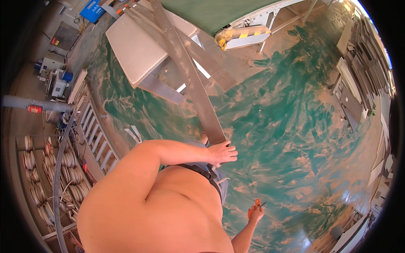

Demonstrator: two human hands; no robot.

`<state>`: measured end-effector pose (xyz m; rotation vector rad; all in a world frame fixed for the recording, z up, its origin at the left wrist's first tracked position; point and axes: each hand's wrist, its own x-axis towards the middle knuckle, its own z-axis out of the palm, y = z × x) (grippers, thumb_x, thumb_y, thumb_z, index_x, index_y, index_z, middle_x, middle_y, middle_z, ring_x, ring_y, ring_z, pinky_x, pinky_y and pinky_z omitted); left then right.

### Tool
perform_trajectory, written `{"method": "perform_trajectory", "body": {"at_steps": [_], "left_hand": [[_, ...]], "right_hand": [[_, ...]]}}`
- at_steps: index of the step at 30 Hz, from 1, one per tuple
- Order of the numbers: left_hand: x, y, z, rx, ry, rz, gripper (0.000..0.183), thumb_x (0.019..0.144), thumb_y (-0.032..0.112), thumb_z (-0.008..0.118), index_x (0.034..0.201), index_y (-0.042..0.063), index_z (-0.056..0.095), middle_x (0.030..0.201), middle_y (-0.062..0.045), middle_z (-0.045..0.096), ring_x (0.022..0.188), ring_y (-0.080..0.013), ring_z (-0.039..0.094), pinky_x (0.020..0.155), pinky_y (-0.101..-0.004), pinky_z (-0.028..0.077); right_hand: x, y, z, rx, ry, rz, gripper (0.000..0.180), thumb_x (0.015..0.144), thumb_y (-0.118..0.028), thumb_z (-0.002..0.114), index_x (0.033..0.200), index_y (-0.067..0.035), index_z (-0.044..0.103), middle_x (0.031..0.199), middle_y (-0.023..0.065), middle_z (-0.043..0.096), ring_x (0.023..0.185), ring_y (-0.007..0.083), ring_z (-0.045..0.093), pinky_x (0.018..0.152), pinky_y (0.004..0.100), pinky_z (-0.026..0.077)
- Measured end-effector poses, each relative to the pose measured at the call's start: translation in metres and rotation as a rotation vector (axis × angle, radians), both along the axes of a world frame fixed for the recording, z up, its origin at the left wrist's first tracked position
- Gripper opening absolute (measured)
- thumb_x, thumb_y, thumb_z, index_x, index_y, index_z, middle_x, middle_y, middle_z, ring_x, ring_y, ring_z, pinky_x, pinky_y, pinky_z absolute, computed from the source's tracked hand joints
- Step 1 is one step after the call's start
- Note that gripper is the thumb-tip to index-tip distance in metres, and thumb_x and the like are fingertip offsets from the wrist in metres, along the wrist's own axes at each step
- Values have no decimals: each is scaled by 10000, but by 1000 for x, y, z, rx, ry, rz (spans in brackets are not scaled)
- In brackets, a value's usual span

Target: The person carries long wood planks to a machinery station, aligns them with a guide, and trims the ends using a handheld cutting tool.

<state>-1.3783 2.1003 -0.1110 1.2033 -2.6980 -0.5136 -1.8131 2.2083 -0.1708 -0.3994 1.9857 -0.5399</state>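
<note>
A long brown board reaches from the top of the view down to my waist. My left hand is wrapped over its near end. Farther up, the board crosses above other brown boards and a pale-topped bench. Out to the lower right, away from the board, my right hand grips a small orange hand tool with a dark, thin part sticking out. Its exact kind is too small to tell.
A machine with a green surface and a yellow-black striped guard stands ahead. Left are a roller conveyor and a rack of edge-banding rolls. Panels lean along the right. Dust covers the green floor.
</note>
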Motion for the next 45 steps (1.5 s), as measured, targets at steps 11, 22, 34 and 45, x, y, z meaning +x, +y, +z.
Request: {"method": "perform_trajectory", "body": {"at_steps": [11,22,34,45], "left_hand": [[20,-8,28,88,-59,183,687,531,318,830,1134,152,547,1066,-30,517,1024,-220,495,955,-436,348],[175,5,21,-71,-153,425,694,531,183,839,1157,163,541,1103,-35,516,1128,-219,489,1090,-505,282],[294,-8,24,108,-34,419,702,547,187,846,1180,177,543,1163,-35,512,1185,-238,473,1146,-524,211],[334,-1,53,207,159,486,753,678,333,811,1339,175,485,1459,-51,393,1385,-265,320,1167,-563,141]], "right_hand": [[25,48,-51,125,-165,38,70,897,-59,508,848,-13,525,739,120,614,530,204,562,475,386,531],[112,-36,-42,-4,-162,218,78,877,-64,569,887,13,578,763,127,632,605,208,598,507,360,512],[321,-146,59,-142,42,683,279,895,-172,627,1121,-9,635,808,74,643,680,117,603,598,312,507],[527,-176,134,-166,131,1457,274,834,-192,583,1095,-121,624,865,173,657,806,398,627,703,466,503]]}}
